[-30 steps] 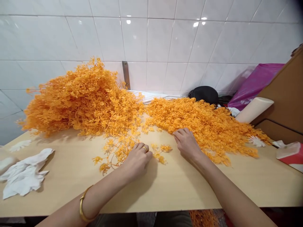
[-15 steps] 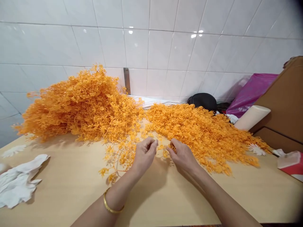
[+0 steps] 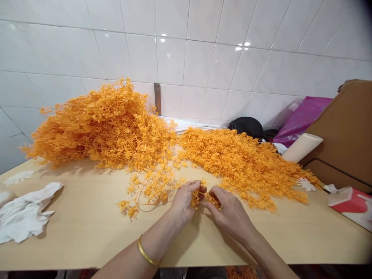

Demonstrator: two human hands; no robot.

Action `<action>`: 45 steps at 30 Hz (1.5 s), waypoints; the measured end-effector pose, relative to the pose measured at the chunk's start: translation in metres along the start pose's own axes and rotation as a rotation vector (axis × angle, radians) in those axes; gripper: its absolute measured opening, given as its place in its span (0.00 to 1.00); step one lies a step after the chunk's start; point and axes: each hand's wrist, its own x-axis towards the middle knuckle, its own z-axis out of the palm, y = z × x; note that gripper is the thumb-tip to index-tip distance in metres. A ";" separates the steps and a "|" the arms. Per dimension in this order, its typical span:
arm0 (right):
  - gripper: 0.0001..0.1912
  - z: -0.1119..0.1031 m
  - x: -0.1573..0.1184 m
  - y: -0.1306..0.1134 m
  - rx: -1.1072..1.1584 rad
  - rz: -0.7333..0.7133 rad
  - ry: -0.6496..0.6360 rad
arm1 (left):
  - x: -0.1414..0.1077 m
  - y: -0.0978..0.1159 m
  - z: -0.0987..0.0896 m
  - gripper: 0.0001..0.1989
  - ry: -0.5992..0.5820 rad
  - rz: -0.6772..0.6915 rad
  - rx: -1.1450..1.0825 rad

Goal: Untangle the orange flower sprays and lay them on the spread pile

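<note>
Drawn nearer, both hands [image 3: 186, 199] [image 3: 229, 211] pinch small orange sprigs [image 3: 195, 197].

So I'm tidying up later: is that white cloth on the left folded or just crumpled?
Crumpled. The white cloth lies in a loose, wrinkled heap on the table, with uneven flaps sticking out and no neat edges or creases.

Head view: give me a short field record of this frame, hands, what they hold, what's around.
left hand: pinches a small orange plastic sprig
right hand: pinches another orange piece, close to the left hand
loose branch: lies on the table left of the hands
tall orange pile: back left, against the tiled wall
flat orange pile: back right
table: light wood
white cloth: far left
tissue box: far right
</note>
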 end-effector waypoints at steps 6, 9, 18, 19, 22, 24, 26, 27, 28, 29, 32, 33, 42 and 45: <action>0.16 -0.014 0.031 0.022 0.451 0.215 0.064 | 0.008 0.003 -0.003 0.04 -0.055 0.124 0.085; 0.18 0.001 0.048 0.019 0.726 0.237 -0.098 | 0.014 -0.001 -0.005 0.05 -0.105 0.205 0.084; 0.13 0.041 0.076 0.005 0.816 0.183 -0.114 | 0.032 0.000 -0.013 0.11 -0.215 0.245 0.029; 0.14 0.043 0.080 0.007 0.869 0.219 -0.069 | 0.032 0.002 -0.014 0.10 -0.216 0.210 0.011; 0.15 0.040 0.094 0.020 1.093 0.423 0.142 | 0.030 0.008 -0.016 0.07 -0.300 0.094 -0.021; 0.15 0.033 0.102 0.029 1.180 0.523 0.232 | 0.029 0.011 -0.016 0.05 -0.360 0.057 -0.076; 0.12 0.025 0.106 0.033 1.207 0.521 0.219 | 0.030 0.014 -0.015 0.04 -0.334 0.044 -0.146; 0.10 0.022 0.106 0.034 1.225 0.507 0.208 | 0.032 0.017 -0.014 0.05 -0.303 0.032 -0.172; 0.09 0.021 0.106 0.033 1.245 0.495 0.194 | 0.034 0.019 -0.013 0.06 -0.278 0.014 -0.182; 0.11 0.020 0.105 0.032 1.266 0.486 0.180 | 0.037 0.022 -0.011 0.08 -0.261 -0.006 -0.179; 0.12 0.024 0.100 0.029 1.330 0.488 0.115 | 0.045 0.028 -0.007 0.13 -0.228 -0.024 -0.145; 0.12 0.027 0.098 0.029 1.353 0.489 0.081 | 0.048 0.029 -0.007 0.15 -0.217 -0.018 -0.129; 0.11 0.032 0.088 0.021 0.901 0.158 -0.140 | 0.059 0.031 -0.014 0.18 -0.138 0.006 -0.054; 0.14 0.036 0.085 0.015 0.625 -0.033 -0.124 | 0.059 0.030 -0.013 0.17 -0.105 -0.004 -0.057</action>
